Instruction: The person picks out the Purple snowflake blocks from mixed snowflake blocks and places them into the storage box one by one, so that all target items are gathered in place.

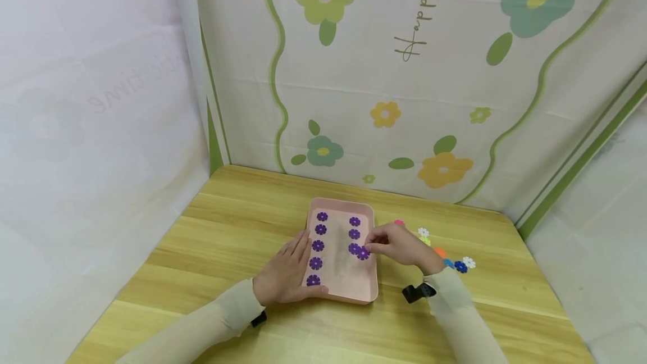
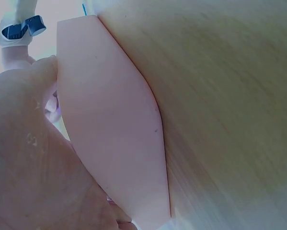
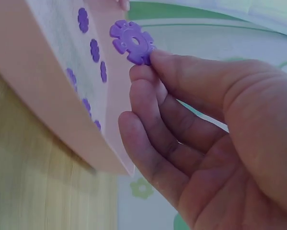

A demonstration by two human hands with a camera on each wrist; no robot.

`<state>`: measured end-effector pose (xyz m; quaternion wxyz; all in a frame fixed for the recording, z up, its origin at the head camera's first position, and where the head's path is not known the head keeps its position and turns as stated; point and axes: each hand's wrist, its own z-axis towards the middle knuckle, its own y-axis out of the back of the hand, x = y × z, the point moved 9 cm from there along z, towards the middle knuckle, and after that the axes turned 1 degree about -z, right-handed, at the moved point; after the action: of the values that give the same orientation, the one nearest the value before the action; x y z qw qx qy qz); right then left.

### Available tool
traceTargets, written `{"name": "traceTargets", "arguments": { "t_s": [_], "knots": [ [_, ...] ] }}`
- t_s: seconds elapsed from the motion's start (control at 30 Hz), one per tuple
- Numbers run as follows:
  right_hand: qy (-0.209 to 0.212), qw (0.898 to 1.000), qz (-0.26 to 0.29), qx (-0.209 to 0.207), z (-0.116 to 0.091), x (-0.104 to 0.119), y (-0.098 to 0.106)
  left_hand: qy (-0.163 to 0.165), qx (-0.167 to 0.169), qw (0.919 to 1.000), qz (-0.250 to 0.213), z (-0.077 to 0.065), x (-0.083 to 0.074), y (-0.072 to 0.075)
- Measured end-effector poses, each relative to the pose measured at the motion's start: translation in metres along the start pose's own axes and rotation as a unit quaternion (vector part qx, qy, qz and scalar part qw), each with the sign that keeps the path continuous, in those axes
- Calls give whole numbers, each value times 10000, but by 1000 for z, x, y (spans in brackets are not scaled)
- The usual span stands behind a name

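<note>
A shallow pink tray [image 1: 340, 291] lies on the table. Along its left side runs a column of several purple flower-shaped plastic discs [image 1: 318, 246]; a shorter column of three purple discs [image 1: 355, 234] lies toward the right. My right hand [image 1: 396, 245] pinches another purple notched disc [image 3: 133, 42] between thumb and index finger, over the tray's right side. In the head view that disc overlaps the lowest one of the right column. My left hand [image 1: 285, 271] rests at the tray's near left corner, fingers straight along the left rim and thumb along the near rim.
Right of the tray, partly behind my right wrist, several loose discs lie on the wooden table [image 1: 202, 263]: white [image 1: 469, 263], dark blue [image 1: 460, 267], orange [image 1: 440, 253], pink [image 1: 399, 222] and others. Flower-printed cloth [image 1: 354, 83] hangs behind and at both sides.
</note>
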<state>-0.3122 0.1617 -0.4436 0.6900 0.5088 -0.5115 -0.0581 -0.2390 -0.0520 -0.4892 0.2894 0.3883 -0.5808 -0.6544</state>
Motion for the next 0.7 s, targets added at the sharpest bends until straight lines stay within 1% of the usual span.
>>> {"name": "traceTargets", "arguments": {
  "t_s": [0.23,0.33,0.43,0.57,0.7],
  "knots": [
    [7,9994,-178,285,19,6,-18,53,146,9999,22,0,-2,3],
    [12,9983,-379,450,27,6,-26,47,152,9999,31,0,-2,3],
    [-68,9965,-591,587,33,5,-33,20,145,9999,33,-1,-2,4],
    [-178,9929,-942,699,39,4,-39,-20,49,10000,3,-1,-3,4],
    [-240,9892,-1259,715,42,5,-42,-44,-91,9999,-15,-1,-2,4]
  ]
}}
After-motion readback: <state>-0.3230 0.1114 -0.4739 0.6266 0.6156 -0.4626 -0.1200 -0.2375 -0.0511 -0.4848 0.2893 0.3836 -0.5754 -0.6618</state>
